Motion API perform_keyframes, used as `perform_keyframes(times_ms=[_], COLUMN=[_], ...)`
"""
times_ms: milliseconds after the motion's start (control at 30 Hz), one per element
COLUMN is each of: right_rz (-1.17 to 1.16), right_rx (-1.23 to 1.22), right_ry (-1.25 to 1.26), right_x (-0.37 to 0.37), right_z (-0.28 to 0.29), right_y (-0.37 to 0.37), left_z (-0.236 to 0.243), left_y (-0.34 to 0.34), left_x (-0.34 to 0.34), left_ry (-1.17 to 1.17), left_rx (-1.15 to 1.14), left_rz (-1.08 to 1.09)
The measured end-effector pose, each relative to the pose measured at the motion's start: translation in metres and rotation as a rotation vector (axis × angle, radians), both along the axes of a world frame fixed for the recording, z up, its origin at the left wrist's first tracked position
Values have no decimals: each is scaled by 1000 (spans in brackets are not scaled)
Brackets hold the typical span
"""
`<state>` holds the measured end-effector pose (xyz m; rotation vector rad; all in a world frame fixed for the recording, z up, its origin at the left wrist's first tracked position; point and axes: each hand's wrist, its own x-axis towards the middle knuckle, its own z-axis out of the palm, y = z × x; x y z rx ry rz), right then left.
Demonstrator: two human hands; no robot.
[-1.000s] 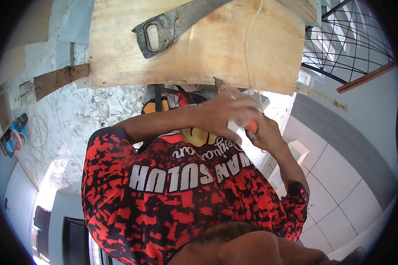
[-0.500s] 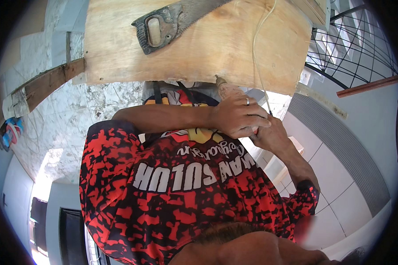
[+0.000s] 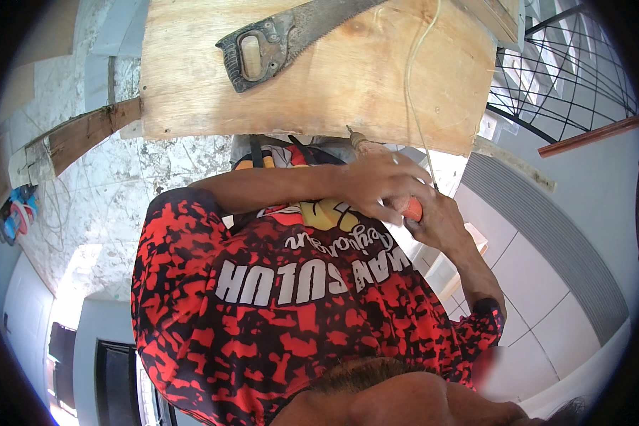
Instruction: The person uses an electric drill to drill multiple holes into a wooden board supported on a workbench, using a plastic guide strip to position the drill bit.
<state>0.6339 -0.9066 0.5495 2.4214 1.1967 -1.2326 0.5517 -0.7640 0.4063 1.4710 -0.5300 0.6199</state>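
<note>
A corded electric drill (image 3: 412, 208) with an orange body is held between my hands at the near edge of a plywood sheet (image 3: 319, 106). Its chuck and thin bit point away from me, the tip at the sheet's edge; whether it has entered the wood I cannot tell. My left hand (image 3: 376, 177), slightly blurred and wearing a ring, curls over the front of the drill body. Around the rear and handle closes my right hand (image 3: 439, 219), which hides the trigger. A handsaw (image 3: 266, 53) with a worn dark handle lies on the plywood.
A pale cable (image 3: 408, 78) runs across the plywood down to the drill. To the left a wooden beam (image 3: 85, 135) juts out from the sheet. Black metal grillwork (image 3: 561, 78) stands at the far right, and a blue and pink object (image 3: 23, 213) sits far left.
The fingers of my left hand have drawn back from my right hand, uncovering the drill's orange rear. The plywood and saw sit slightly lower and to the right in the picture.
</note>
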Motion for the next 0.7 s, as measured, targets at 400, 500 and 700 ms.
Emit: perform_keyframes(times_ms=[400,500,700], right_rz=[-307,-311,-499], right_rx=[126,211,414], right_ry=[54,23,-40], right_x=[0,-4,10], right_z=[-1,-6,2], right_y=[-23,-40,-64], left_z=[-140,-136,-155], left_y=[41,36,30], left_x=[4,12,24], left_ry=[465,499,489], left_rx=[854,911,821], left_rz=[138,98,224])
